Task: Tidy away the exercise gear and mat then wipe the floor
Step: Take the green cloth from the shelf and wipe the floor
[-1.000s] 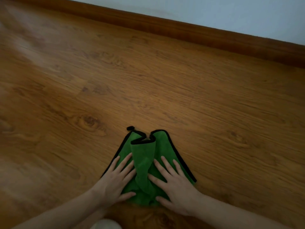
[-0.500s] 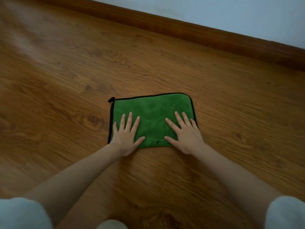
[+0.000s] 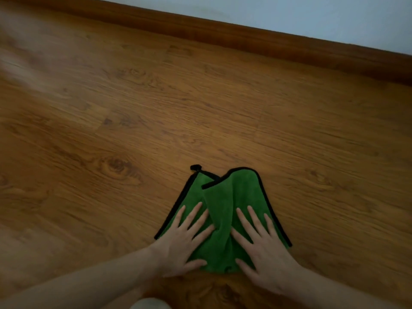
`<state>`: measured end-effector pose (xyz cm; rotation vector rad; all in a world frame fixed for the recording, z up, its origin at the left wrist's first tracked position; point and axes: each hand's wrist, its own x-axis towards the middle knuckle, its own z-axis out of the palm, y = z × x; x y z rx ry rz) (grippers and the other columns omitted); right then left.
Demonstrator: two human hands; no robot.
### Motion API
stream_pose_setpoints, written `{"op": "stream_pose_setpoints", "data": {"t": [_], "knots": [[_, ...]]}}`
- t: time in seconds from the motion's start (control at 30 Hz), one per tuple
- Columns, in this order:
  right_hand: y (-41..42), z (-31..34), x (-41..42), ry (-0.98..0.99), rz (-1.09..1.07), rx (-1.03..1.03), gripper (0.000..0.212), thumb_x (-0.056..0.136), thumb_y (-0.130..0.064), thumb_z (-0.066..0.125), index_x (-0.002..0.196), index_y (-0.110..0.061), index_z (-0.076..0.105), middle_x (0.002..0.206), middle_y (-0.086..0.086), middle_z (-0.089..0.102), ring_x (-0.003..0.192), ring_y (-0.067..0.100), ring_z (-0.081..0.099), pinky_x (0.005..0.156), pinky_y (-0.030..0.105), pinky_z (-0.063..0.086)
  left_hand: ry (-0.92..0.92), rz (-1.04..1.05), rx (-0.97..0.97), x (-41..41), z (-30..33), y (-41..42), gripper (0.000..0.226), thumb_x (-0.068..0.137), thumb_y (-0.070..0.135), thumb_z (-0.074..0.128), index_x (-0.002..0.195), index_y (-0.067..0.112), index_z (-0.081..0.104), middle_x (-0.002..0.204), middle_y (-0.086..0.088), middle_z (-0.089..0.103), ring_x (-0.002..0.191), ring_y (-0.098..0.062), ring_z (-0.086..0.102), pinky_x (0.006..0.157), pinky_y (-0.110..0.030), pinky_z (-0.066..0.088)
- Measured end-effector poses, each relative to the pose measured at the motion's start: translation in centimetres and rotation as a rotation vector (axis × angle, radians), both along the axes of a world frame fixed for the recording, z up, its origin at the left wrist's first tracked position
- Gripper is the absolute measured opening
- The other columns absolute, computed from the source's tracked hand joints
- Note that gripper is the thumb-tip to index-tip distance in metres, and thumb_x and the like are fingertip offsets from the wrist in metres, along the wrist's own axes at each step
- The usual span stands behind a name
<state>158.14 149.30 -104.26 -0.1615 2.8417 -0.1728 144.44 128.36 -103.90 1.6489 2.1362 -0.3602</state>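
Home room, wood-grain laminate floor point(image 3: 156, 108), brown skirting board point(image 3: 245, 39), plain pale wall point(image 3: 289, 12)

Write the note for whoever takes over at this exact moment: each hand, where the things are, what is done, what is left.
Left hand: flat, fingers spread, pressing the near left part of the cloth.
Right hand: flat, fingers spread, pressing the near right part.
Cloth: green with black edging, on the wooden floor, bunched into a ridge between the hands, far edges overlapping.
Done: no exercise gear or mat in view, so they seem put away; wiping is under way.
Left: flatten the cloth and wipe the floor up to the skirting board.
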Motion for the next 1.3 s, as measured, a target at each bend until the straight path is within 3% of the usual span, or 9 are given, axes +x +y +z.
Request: {"op": "stream_pose_setpoints", "data": {"t": [0.1, 0.2, 0.3, 0.43, 0.5, 0.6, 0.73, 0.83, 1.3], "knots": [[-2.4, -0.2, -0.7, -0.027, 0.036, -0.029, 0.078, 0.078, -0.066, 0.04, 0.144, -0.026, 0.034, 0.148, 0.011, 0.037, 0.135, 0.035, 0.025, 0.105, 0.051, 0.008, 0.042, -0.136, 0.071, -2.6, 0.2, -2.6, 0.082, 0.09, 0.069, 0.018, 0.147, 0.023, -0.018, 0.155, -0.012, 0.001, 0.141, -0.032, -0.019, 0.108, -0.06, 0.003], [-3.9, -0.4, -3.0, -0.049, 0.072, -0.075, 0.075, 0.079, -0.066, 0.038, 0.143, -0.027, 0.035, 0.148, 0.011, 0.038, 0.135, 0.034, 0.027, 0.103, 0.054, 0.017, 0.083, -0.134, 0.018, -4.8, 0.7, -4.3, 0.084, 0.087, 0.07, 0.026, 0.15, 0.016, 0.015, 0.151, -0.01, 0.028, 0.14, -0.032, 0.004, 0.106, -0.059, 0.023], [-4.3, -0.1, -5.9, -0.115, 0.077, -0.098, 0.073, 0.082, -0.065, 0.036, 0.144, -0.027, 0.033, 0.151, 0.013, 0.03, 0.139, 0.037, 0.024, 0.109, 0.061, 0.025, 0.116, -0.107, 0.016, -6.7, 0.6, -5.3, 0.086, 0.084, 0.072, 0.03, 0.149, 0.016, 0.02, 0.152, -0.01, 0.024, 0.14, -0.034, 0.007, 0.109, -0.055, 0.016], [-2.8, 0.4, -10.4, -0.098, 0.137, -0.116, 0.073, 0.092, -0.061, 0.031, 0.15, -0.031, -0.003, 0.151, 0.005, -0.026, 0.139, 0.027, -0.027, 0.111, 0.047, -0.017, 0.14, 0.011, -0.031, -8.8, -0.1, -4.3, 0.084, 0.085, 0.072, 0.024, 0.148, 0.016, 0.019, 0.149, -0.016, 0.03, 0.141, -0.038, 0.0, 0.109, -0.056, 0.013], [-1.4, 0.7, -12.6, -0.107, 0.115, -0.095, 0.074, 0.092, -0.062, 0.032, 0.149, -0.032, -0.004, 0.153, 0.004, -0.026, 0.141, 0.024, -0.026, 0.113, 0.045, -0.015, 0.159, 0.103, -0.049, -9.8, -0.4, -2.8, 0.081, 0.086, 0.07, 0.018, 0.141, 0.011, 0.029, 0.14, -0.021, 0.044, 0.142, -0.04, -0.002, 0.103, -0.061, 0.029], [1.4, 0.6, -15.6, -0.11, 0.054, -0.063, 0.075, 0.09, -0.064, 0.033, 0.149, -0.035, -0.005, 0.156, 0.004, -0.021, 0.143, 0.023, -0.021, 0.114, 0.043, -0.011, 0.159, 0.241, -0.053, -11.7, -0.1, 0.6, 0.089, 0.085, 0.073, 0.005, 0.144, 0.009, 0.025, 0.141, -0.023, 0.041, 0.136, -0.047, 0.022, 0.09, -0.065, 0.04], [5.8, 0.7, -19.1, -0.111, -0.097, -0.029, 0.075, 0.089, -0.066, 0.032, 0.148, -0.039, -0.006, 0.157, 0.003, -0.018, 0.144, 0.023, -0.017, 0.116, 0.042, -0.007, 0.087, 0.494, -0.041, -14.5, -0.6, 6.2, 0.096, 0.069, 0.082, -0.006, 0.14, 0.021, -0.026, 0.152, -0.012, -0.026, 0.14, -0.042, -0.017, 0.109, -0.062, 0.008], [9.7, 0.7, -20.7, -0.116, -0.27, -0.041, 0.074, 0.089, -0.067, 0.03, 0.148, -0.04, -0.006, 0.157, 0.001, -0.017, 0.144, 0.022, -0.016, 0.118, 0.042, -0.004, 0.058, 0.662, -0.031, -16.2, -0.8, 11.2, 0.088, 0.084, 0.073, 0.017, 0.144, 0.024, -0.026, 0.151, -0.01, -0.031, 0.138, -0.042, -0.022, 0.109, -0.063, 0.004], [19.0, 0.7, -20.3, -0.101, -0.788, -0.045, 0.073, 0.091, -0.061, 0.032, 0.149, -0.038, -0.006, 0.157, 0.001, -0.02, 0.144, 0.024, -0.018, 0.116, 0.048, -0.003, 0.022, 0.4, 0.177, -20.9, -1.9, 26.2, 0.074, 0.088, 0.069, 0.014, 0.145, 0.035, -0.018, 0.154, -0.005, -0.026, 0.138, -0.036, -0.027, 0.107, -0.062, -0.011]]}}
